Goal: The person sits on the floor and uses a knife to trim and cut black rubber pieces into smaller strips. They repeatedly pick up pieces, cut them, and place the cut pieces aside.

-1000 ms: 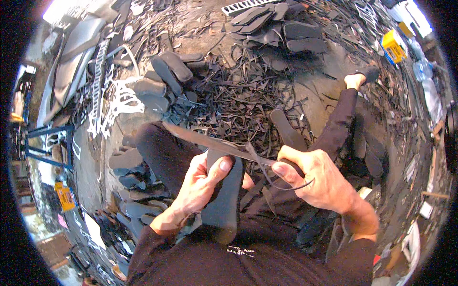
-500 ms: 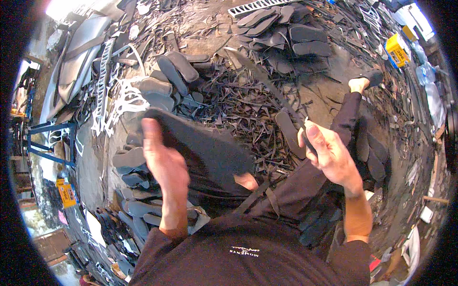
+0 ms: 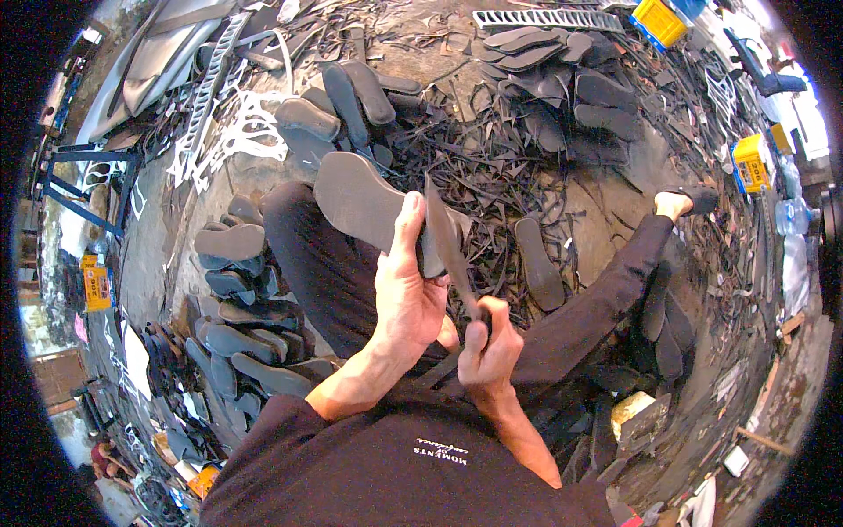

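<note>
I sit on the ground with my legs apart, in dark trousers. My left hand (image 3: 407, 294) grips a grey rubber shoe sole (image 3: 356, 202), holding it flat above my left thigh. My right hand (image 3: 487, 347) is closed around the handle of a long knife (image 3: 450, 244). The blade points up and away from me and lies against the sole's right edge, next to my left thumb.
Black rubber offcut strips (image 3: 492, 158) litter the ground between my legs. Cut soles lie in piles at my left (image 3: 230, 290), ahead (image 3: 351, 97) and far right (image 3: 571, 70). One sole (image 3: 537, 263) lies by my right leg. Yellow boxes (image 3: 751, 162) stand right.
Half a second ago both hands were apart and my right hand was open. Now my right hand holds the knife against the sole, which my left hand has gripped near its edge.
</note>
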Motion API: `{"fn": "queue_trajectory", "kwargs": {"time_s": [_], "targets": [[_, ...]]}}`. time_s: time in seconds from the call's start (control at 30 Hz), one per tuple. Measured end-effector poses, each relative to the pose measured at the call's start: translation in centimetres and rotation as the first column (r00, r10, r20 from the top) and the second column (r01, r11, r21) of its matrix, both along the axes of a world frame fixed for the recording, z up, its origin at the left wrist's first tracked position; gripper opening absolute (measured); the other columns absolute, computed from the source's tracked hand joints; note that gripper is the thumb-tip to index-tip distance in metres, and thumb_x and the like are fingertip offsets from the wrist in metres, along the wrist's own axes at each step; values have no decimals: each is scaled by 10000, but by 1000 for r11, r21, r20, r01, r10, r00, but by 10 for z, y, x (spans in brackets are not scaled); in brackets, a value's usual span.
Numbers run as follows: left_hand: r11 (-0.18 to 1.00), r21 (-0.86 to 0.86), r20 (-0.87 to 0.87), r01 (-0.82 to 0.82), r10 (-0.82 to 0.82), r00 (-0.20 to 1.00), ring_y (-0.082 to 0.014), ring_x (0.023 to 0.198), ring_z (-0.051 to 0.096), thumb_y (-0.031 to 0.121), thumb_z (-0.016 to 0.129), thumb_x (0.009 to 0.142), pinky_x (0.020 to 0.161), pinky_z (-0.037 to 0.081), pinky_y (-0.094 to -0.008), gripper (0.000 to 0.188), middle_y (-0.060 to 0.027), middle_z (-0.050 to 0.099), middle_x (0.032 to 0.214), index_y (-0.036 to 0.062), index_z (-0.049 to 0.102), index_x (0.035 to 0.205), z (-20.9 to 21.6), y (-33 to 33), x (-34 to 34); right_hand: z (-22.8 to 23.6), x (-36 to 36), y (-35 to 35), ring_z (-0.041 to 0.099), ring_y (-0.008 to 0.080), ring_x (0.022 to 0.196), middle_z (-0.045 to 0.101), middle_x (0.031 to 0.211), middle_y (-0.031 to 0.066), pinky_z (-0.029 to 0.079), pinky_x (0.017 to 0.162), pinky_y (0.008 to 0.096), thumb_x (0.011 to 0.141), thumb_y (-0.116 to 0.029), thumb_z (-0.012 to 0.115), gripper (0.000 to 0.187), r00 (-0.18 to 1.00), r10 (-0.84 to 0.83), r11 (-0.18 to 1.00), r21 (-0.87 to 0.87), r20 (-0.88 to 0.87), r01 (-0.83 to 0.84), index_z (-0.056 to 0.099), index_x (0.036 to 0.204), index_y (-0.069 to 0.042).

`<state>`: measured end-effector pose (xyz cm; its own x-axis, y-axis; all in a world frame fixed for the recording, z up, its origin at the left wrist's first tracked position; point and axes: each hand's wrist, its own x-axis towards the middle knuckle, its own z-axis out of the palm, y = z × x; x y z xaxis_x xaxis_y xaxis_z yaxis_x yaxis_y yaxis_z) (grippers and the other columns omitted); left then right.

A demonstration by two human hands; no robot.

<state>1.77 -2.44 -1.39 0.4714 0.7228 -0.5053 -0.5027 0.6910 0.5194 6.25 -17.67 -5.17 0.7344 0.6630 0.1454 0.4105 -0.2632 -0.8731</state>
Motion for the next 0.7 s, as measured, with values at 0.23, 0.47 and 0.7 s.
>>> {"fn": "queue_trajectory", "kwargs": {"time_s": [0.23, 0.47, 0.7], "targets": [[1000, 1, -96, 31, -31, 995, -140, 1039, 677, 460, 653, 1068, 859, 569, -371, 376, 24, 687, 1220, 204, 628, 1343, 16, -9, -4, -15, -3, -15, 656, 399, 665, 640, 831, 199, 523, 623, 453, 1030, -359, 624, 326, 1000, 3, 998, -62, 10, -2, 616, 1145, -54], [989, 136, -109, 51, -36, 993, -125, 890, 694, 319, 708, 1058, 760, 578, -304, 272, -25, 716, 1046, 82, 652, 1180, -3, -15, -38, 54, 18, -5, 691, 478, 735, 682, 789, 208, 524, 637, 513, 1101, -455, 564, 395, 960, 222, 929, -262, -169, -261, 647, 1070, -70], [981, 176, -313, 87, -29, 949, -107, 849, 685, 284, 689, 1075, 770, 572, -293, 241, -16, 736, 1014, 51, 685, 1135, -28, -25, -71, 49, 29, 22, 663, 510, 794, 688, 798, 261, 487, 658, 542, 1129, -484, 487, 474, 812, 335, 812, -291, -477, -506, 662, 999, -63]]}}
